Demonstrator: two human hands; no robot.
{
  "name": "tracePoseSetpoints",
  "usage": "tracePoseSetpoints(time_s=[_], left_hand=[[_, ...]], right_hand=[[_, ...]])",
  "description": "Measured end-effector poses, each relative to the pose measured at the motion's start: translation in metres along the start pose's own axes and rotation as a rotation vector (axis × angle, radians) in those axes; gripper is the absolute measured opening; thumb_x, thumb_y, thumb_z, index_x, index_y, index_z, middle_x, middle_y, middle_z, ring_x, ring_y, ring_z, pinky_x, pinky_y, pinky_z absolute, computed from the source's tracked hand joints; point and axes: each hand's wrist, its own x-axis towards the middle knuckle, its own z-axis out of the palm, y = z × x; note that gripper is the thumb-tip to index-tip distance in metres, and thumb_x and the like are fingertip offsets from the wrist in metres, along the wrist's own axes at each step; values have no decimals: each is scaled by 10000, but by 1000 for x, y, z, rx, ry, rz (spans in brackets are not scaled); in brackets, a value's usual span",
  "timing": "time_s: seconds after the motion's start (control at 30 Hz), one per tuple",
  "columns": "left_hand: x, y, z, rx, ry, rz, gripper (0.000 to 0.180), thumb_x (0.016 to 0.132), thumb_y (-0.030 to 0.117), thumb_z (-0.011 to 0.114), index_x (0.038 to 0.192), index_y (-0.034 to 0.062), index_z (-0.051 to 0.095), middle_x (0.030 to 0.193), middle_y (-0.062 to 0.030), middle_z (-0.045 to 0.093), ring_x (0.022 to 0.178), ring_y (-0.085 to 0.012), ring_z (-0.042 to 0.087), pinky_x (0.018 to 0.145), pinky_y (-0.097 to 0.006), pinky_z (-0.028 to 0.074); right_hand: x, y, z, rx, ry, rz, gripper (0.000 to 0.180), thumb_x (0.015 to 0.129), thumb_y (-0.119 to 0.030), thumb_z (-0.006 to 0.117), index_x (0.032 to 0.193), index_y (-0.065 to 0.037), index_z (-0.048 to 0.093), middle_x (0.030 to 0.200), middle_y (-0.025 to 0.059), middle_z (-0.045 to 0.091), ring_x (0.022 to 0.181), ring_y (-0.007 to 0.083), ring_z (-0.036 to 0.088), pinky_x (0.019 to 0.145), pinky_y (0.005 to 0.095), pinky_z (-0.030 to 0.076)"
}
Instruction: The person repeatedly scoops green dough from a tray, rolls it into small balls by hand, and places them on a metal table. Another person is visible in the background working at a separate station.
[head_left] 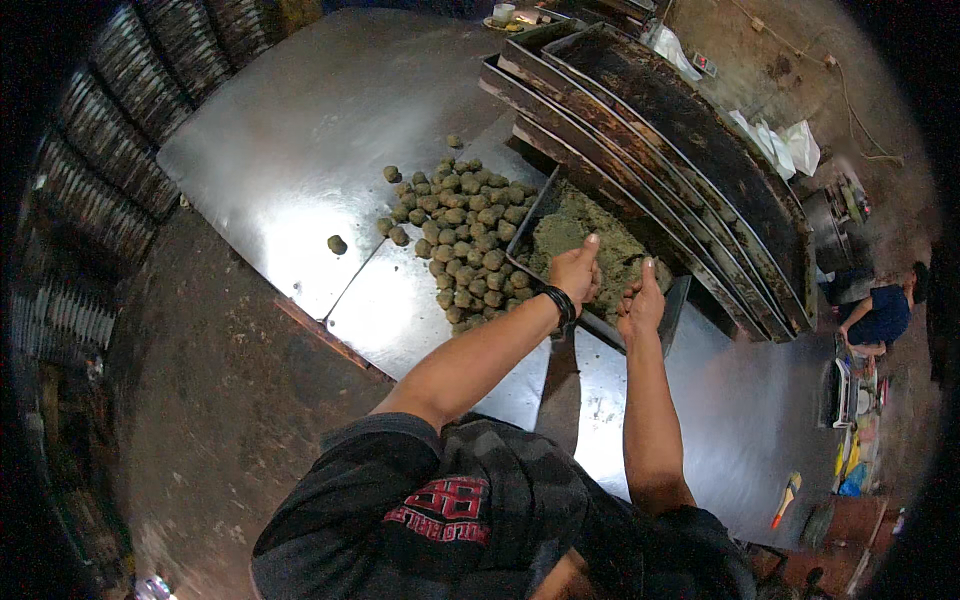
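Observation:
A rectangular metal tray (515, 240) holds a greenish-brown crumbly paste (563, 235). My left hand (576, 274), with a dark band at the wrist, is over the tray's near part, fingers curled and thumb up. Close to its right, my right hand (641, 305) is also curled with the thumb raised. The hands are a little apart. Whatever lies inside the fingers is hidden. Left of the tray, a heap of rough balls (465, 225) of similar colour rests on the metal table (400, 310). One single ball (337, 244) lies farther left.
Large dark baking trays (690, 130) are stacked behind and right of the paste tray. A brush-like tool with an orange tip (787, 500) lies at the table's right. Another person (880, 315) sits at the far right near a scale-like device (842, 392). Crumpled white bags (785, 145) lie beyond the stack.

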Motion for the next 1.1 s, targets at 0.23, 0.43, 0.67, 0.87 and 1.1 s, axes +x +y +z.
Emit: tracePoseSetpoints(time_s=[0.23, 0.43, 0.67, 0.87, 1.1], left_hand=[[-21, 80, -84, -111, -176, 39, 199, 865, 214, 564, 879, 19, 529, 803, -85, 589, 635, -136, 571, 426, -227, 441], [-30, 136, -191, -189, -147, 50, 254, 868, 341, 545, 752, 118, 510, 692, 12, 527, 492, -69, 408, 380, -182, 269], [-31, 137, -299, 628, 347, 547, 482, 915, 426, 410, 612, 60, 491, 471, 5, 425, 406, -71, 382, 372, -230, 294], [-29, 145, -301, 1034, 295, 746, 481, 918, 390, 381, 1049, -50, 522, 1066, -202, 520, 976, -320, 495, 871, -401, 364], [-22, 127, -332, 1025, 696, 969, 528, 896, 338, 438, 1210, -82, 376, 1279, -241, 358, 1208, -356, 316, 1005, -431, 248]], right_hand=[[-35, 5, 72, 266, -309, 71, 279, 818, -349, 576, 913, -91, 531, 850, 48, 585, 600, 120, 474, 430, 224, 331], [-51, 49, 148, 65, -388, 136, 177, 853, -258, 576, 875, -83, 593, 739, 38, 579, 574, 82, 488, 420, 209, 333], [-81, 101, 247, -953, -681, -376, 546, 794, -544, 525, 693, -21, 648, 570, 106, 587, 538, 250, 566, 544, 373, 438], [-68, 97, 266, -893, -687, -740, 395, 801, -351, 547, 1040, -40, 595, 1001, 202, 592, 832, 339, 598, 802, 411, 446], [-46, 52, 145, -507, -571, -179, 273, 805, -254, 613, 972, -39, 631, 886, 103, 647, 693, 163, 636, 624, 309, 494]])
